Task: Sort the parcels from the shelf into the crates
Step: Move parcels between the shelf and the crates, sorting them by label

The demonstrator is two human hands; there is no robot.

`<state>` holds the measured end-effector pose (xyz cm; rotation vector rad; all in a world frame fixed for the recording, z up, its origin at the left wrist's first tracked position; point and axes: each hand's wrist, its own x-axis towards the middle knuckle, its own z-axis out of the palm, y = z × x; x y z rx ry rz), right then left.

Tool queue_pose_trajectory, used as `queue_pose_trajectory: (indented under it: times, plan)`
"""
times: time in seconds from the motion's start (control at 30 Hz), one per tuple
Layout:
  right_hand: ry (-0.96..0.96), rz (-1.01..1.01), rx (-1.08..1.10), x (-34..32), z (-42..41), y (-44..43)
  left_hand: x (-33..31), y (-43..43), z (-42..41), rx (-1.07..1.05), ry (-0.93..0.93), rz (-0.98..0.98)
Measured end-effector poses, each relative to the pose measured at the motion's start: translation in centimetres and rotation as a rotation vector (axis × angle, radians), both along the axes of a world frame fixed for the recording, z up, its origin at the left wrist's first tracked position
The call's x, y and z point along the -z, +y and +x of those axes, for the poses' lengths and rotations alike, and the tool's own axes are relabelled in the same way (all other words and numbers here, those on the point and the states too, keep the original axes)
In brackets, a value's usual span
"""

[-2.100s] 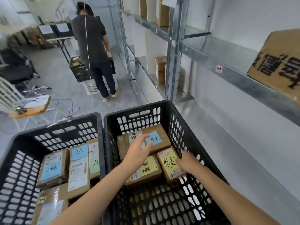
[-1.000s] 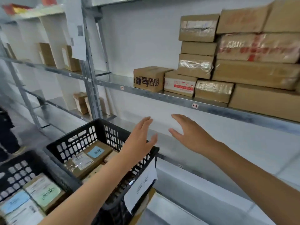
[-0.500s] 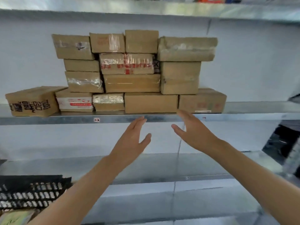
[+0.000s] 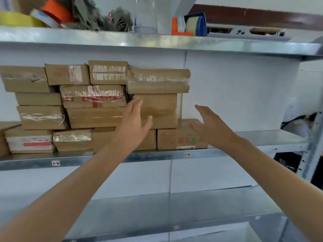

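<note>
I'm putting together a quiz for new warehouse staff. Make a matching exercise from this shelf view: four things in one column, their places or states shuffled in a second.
Things
1. orange roll of tape
2. brown cardboard parcel with red-printed tape
3. brown cardboard parcel with faded coloured print
4. left hand

Places or states
A. bottom row, far right
B. left end of the top metal shelf
C. open, fingers straight
D. second row from the top

Pairs: 1-B, 2-D, 3-A, 4-C
</note>
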<state>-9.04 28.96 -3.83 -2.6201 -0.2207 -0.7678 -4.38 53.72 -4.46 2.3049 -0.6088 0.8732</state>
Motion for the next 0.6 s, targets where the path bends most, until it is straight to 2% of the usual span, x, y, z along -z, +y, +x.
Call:
queue_pose_trajectory:
  times: [0.17,0.37,0.5,0.6]
  plan:
    - [-0.038,0.143,-0.03,-4.7,4.7,-1.1,-5.3,-0.1,3.2,-0.139,0.128,-0.236]
    - [0.035,0.479,-0.151,-8.4,9.8,-0.3,-7.4,-1.5,5.3,-0.059,0.232,-0.46]
    - [0.022,0.598,-0.218,-8.5,11.0,0.7,-7.9,-2.5,5.4,0.018,0.297,-0.684]
    - [-0.088,0.613,-0.235,-7.5,10.0,0.6,-7.9,-2.5,4.5,0.088,0.262,-0.749]
